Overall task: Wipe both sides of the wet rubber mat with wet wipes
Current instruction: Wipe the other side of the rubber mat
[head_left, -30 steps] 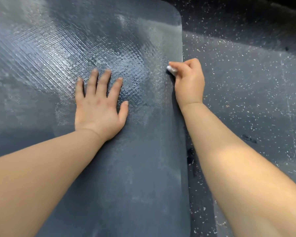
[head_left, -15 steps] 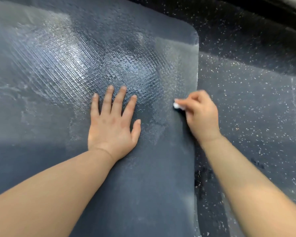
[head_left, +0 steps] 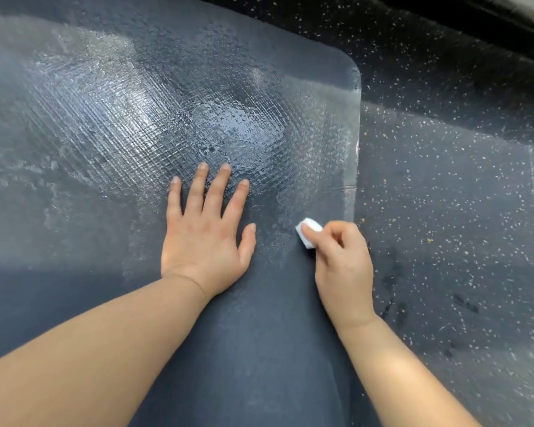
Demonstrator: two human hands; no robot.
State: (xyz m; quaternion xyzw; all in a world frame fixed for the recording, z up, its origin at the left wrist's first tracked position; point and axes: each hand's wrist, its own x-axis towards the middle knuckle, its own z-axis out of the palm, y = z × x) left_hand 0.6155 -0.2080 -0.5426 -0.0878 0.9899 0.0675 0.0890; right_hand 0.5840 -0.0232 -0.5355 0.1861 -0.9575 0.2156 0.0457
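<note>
The rubber mat [head_left: 105, 118] runs off the left and bottom of the frame, and its wet sheen blurs the texture at upper left. At centre the left hand [head_left: 204, 238] lies flat on it, fingers straight and spread. Just to the right, a white wet wipe [head_left: 309, 232] is pinched in the right hand's [head_left: 342, 266] curled fingers, partly covered, near the mat's right edge. Speckled floor [head_left: 444, 211] stretches beyond that edge to the right.

Dark speckled floor [head_left: 444, 195]; wet rubber mat [head_left: 136, 118] lying flat on it, rounded corner visible.
</note>
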